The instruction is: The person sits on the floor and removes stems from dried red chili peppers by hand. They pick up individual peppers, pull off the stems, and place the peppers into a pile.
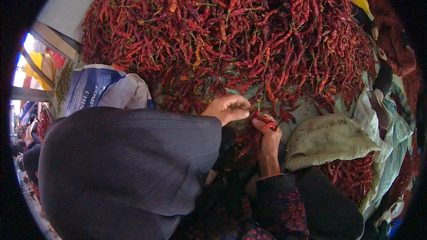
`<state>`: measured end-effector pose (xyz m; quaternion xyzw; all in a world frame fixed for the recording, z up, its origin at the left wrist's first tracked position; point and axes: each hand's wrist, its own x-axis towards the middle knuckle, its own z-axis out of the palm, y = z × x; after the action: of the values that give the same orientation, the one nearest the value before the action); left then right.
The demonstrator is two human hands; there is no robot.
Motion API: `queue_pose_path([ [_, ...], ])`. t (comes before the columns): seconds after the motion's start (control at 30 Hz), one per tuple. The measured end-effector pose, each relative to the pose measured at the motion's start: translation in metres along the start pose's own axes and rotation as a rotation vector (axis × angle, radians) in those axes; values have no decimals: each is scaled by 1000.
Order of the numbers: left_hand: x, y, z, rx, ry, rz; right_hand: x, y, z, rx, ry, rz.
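Observation:
My left hand (229,109) has its fingers curled beside the dried chilies, just above and left of my right hand; what its fingertips hold is too small to make out. My right hand (268,140) grips a bunch of dried red chilies (249,142) that hangs below the fingers. A large heap of red chilies (222,26) with green stems fills the upper view in front of both hands. A dark grey cloth (124,164) covers much of the lower left and hides most of my left arm.
A blue-and-white woven sack (89,89) lies at left. An olive sack (329,140) with chilies beneath and a pale green sack (389,151) sit at right. Beams, yellow sacks and dark-clothed figures (30,160) show at the far left.

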<state>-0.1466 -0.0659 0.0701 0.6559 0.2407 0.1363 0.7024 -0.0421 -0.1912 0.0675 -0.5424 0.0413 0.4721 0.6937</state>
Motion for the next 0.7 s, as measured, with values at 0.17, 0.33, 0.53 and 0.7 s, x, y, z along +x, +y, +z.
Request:
queue_pose_path([
  [0.17, 2, 0, 4, -341, -41, -15, -2, 5, 0, -109, -117, 0],
  [0.33, -2, -4, 4, -383, -25, -4, -6, 6, 6, -100, -111, 48],
  [0.53, -7, 2, 4, -532, -2, -96, -7, 5, 7, -166, -182, 103],
  [0.7, -11, 0, 4, -736, 28, -207, -7, 2, 9, -267, -163, 113],
])
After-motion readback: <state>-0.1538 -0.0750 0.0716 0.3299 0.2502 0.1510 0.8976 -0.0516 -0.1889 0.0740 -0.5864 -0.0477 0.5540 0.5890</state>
